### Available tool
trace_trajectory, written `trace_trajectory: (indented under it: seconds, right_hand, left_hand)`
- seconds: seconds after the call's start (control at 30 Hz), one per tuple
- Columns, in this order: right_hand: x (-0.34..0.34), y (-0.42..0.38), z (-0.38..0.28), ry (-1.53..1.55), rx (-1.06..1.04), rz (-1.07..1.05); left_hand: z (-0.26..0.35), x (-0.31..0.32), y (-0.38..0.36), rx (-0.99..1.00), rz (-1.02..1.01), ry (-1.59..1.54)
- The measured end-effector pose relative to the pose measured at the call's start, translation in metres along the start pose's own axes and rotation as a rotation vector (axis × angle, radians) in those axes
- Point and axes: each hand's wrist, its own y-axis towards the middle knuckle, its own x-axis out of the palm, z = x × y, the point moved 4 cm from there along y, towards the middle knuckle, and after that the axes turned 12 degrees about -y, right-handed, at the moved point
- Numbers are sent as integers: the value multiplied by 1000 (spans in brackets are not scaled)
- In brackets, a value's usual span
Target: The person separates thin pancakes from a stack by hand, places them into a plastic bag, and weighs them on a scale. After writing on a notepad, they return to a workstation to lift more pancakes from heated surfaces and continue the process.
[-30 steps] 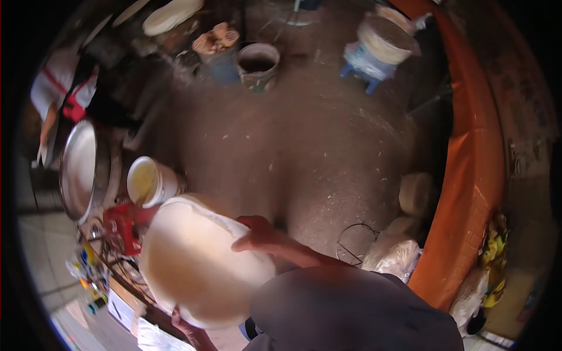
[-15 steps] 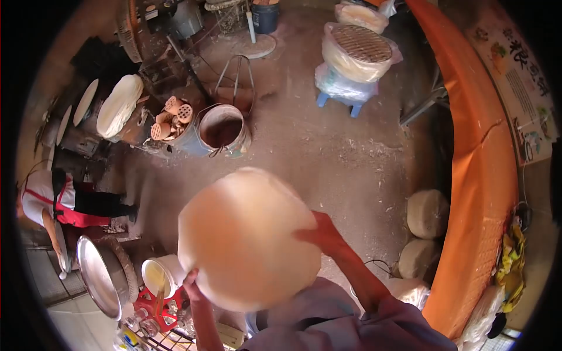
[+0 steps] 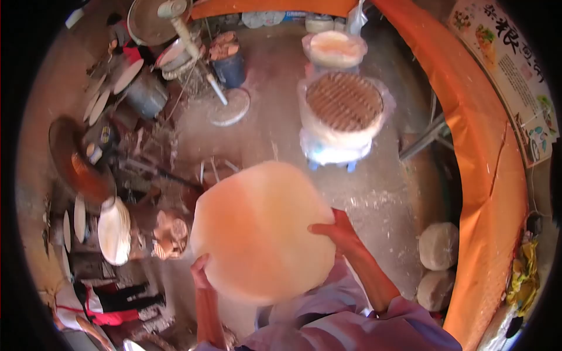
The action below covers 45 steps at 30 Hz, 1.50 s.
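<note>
A large, pale, roundish flat sheet [image 3: 263, 234] is held out in front of my body, with an orange tint on its left half. My left hand [image 3: 200, 270] grips its lower left edge. On the right edge, my right hand [image 3: 333, 229] holds it with the thumb on top and the other fingers hidden beneath. Ahead stands a plastic-wrapped stack [image 3: 336, 140] with a round brown slatted mat [image 3: 345, 102] on top.
Behind the stack is a wrapped basin [image 3: 335, 50]. An orange tarp [image 3: 468, 146] runs down the right, beside wrapped round bundles [image 3: 438, 245]. Perforated clay-coloured blocks [image 3: 171, 234] and a pale round stack [image 3: 114, 231] are at left. A person in a red apron [image 3: 111, 316] is lower left.
The view has moved forward, so the slatted mat and wrapped stack look nearer and larger. The sheet stays in both hands and appears slightly further right. The bucket by the clay-coloured blocks is now hidden.
</note>
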Motion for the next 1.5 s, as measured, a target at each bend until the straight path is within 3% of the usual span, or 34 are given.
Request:
trace_trajectory:
  seconds: [0.13,0.23,0.33,0.43,0.6,0.73,0.83,0.93,1.0,1.17,1.23,1.37,1.5]
  right_hand:
    - [-24,123,-70,15,-72,-41]
    - [-32,185,-148,19,-62,-105]
    - [-38,275,-188,-3,-112,-112]
    - [-46,361,-234,-16,-80,-125]
    - [-61,523,-306,47,-114,-37]
    - [-80,604,-373,123,-57,68]
    - [-107,653,-426,234,-220,173]
    - [-134,706,-473,284,-298,302]
    - [-164,785,-485,235,-103,227]
    - [-249,938,-565,168,-151,235]
    - [-270,981,-588,174,-74,216]
    - [-331,1071,-643,147,-104,329]
    - [-399,1150,-690,124,-46,333]
  left_hand:
    - [33,52,116,69,-102,43]
    - [57,95,184,-49,-130,-64]
    - [84,157,255,16,-83,-16]
    - [110,177,354,-23,-94,6]
    - [157,265,537,-35,-128,112]
    - [190,340,659,-132,-130,135]
    - [205,395,759,-215,-179,144]
    - [206,443,853,-290,-201,116]
    - [201,480,919,-306,-218,114]
    - [187,597,1067,-200,-254,206]
    - [191,603,1132,-283,-234,224]
    - [184,693,1229,-234,-236,235]
    - [161,772,1334,-327,-285,199]
